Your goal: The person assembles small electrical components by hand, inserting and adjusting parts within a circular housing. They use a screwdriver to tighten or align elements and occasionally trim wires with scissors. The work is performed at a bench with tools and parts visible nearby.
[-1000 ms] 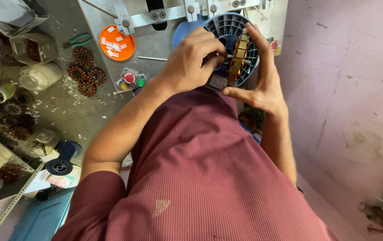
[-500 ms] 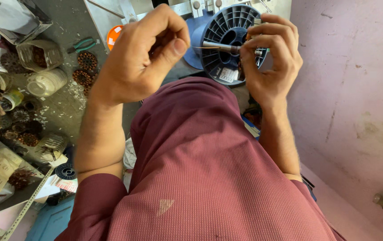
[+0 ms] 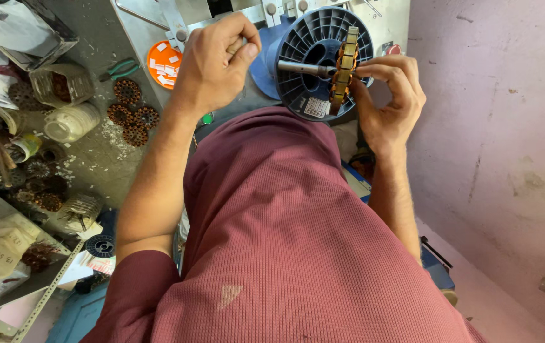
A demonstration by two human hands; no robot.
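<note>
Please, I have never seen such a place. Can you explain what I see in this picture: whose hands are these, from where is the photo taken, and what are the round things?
The camera sits on a person's head and looks down, so you see their red shirt and both bare hands. The right hand holds a ring-shaped part with copper wire coils, mounted edge-on on a metal shaft. Behind it is a dark ribbed plastic spool. The left hand is closed in a pinch; whether it holds something, I cannot tell. On the grey workbench lie similar wound copper rings, green-handled pliers, an orange lid with small white pieces and a clear plastic jar.
</note>
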